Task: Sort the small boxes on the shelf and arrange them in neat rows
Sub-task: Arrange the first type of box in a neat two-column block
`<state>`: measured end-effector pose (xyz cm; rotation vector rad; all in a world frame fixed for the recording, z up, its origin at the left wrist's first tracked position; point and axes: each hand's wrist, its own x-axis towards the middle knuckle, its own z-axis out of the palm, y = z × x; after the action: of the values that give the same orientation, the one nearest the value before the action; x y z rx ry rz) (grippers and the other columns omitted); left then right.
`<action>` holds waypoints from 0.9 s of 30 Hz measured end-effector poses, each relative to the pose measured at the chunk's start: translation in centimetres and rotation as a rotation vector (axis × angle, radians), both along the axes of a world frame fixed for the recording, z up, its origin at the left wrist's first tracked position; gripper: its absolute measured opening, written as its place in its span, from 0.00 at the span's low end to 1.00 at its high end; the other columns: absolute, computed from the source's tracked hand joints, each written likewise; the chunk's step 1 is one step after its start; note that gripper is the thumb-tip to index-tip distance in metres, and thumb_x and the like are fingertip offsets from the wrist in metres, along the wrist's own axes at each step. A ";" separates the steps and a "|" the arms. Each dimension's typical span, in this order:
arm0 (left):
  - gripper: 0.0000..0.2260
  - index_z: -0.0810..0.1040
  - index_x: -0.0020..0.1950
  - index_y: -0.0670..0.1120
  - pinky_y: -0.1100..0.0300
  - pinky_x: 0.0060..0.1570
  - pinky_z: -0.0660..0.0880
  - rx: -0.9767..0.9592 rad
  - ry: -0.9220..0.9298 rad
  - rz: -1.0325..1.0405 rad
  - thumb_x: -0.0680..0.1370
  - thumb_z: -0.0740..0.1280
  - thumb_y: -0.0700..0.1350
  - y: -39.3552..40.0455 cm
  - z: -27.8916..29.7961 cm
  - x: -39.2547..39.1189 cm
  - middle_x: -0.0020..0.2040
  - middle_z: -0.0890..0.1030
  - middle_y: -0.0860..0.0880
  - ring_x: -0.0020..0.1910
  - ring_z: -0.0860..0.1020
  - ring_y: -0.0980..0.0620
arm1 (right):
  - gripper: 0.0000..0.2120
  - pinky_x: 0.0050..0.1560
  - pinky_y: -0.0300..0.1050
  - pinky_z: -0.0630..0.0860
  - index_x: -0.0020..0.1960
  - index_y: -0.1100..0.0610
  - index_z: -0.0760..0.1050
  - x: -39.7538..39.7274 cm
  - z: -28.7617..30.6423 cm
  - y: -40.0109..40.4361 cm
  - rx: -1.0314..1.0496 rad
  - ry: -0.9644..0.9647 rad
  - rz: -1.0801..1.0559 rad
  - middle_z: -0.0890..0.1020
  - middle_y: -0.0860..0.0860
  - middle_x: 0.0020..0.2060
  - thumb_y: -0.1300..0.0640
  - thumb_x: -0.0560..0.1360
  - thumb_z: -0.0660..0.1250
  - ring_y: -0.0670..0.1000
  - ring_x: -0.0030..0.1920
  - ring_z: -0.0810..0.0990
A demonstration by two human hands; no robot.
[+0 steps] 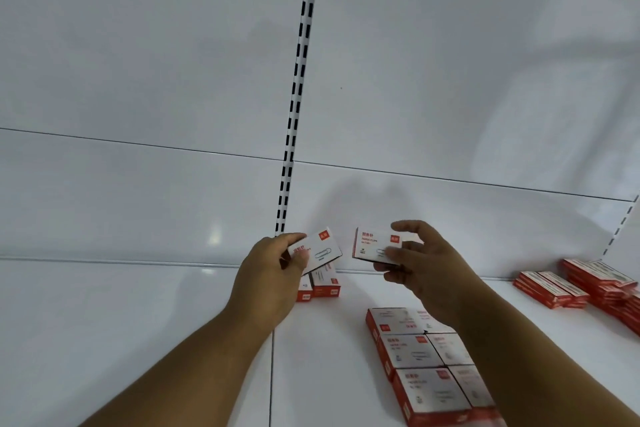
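Above a white shelf (138,322), the left hand (273,274) pinches one small white-and-red cardboard paper-clip box (320,248) directly over two upright boxes (320,284), while the right hand (420,269) pinches another (375,246), with flat rows of boxes (426,360) nearer its forearm.

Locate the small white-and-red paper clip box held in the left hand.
In the head view, the white-and-red paper clip box sits left of centre, pinched by the left hand above two boxes standing on the shelf, beside the slotted upright.

Ten paper-clip boxes (412,354); two hands (273,274)
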<state>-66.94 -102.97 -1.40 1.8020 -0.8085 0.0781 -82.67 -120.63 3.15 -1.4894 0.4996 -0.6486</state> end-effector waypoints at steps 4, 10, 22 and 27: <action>0.12 0.78 0.63 0.58 0.78 0.37 0.71 -0.018 -0.048 -0.056 0.79 0.67 0.51 0.0 0.1 -1.1 0.51 0.78 0.57 0.48 0.78 0.58 | 0.11 0.50 0.53 0.82 0.55 0.57 0.77 -2.1 0.0 -0.4 -0.028 -0.040 0.024 0.85 0.59 0.45 0.68 0.75 0.69 0.62 0.47 0.85; 0.09 0.79 0.56 0.60 0.74 0.36 0.73 0.088 -0.103 -0.136 0.77 0.70 0.49 -1.6 1.3 -3.9 0.47 0.80 0.58 0.41 0.80 0.61 | 0.09 0.50 0.54 0.82 0.52 0.57 0.76 -5.2 0.8 -3.0 -0.182 0.020 0.021 0.85 0.59 0.46 0.64 0.74 0.71 0.60 0.45 0.85; 0.02 0.77 0.47 0.57 0.63 0.36 0.75 0.504 -0.123 -0.047 0.77 0.68 0.49 -7.5 1.4 -6.2 0.46 0.82 0.57 0.40 0.80 0.59 | 0.02 0.40 0.41 0.80 0.46 0.52 0.82 -5.3 -2.3 -9.9 -0.462 0.536 0.146 0.86 0.49 0.39 0.55 0.74 0.72 0.47 0.37 0.83; 0.06 0.79 0.52 0.58 0.62 0.38 0.68 0.588 -0.299 0.015 0.79 0.64 0.52 -8.2 -0.2 -6.4 0.47 0.76 0.57 0.44 0.76 0.58 | 0.04 0.46 0.40 0.79 0.47 0.47 0.81 -4.4 -4.3 -9.7 -0.616 0.588 0.121 0.84 0.43 0.42 0.50 0.76 0.68 0.44 0.43 0.82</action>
<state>-73.33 -111.17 -1.62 2.3872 -1.1100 0.1321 -87.03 -130.29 -1.15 -2.2971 0.6829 -0.2588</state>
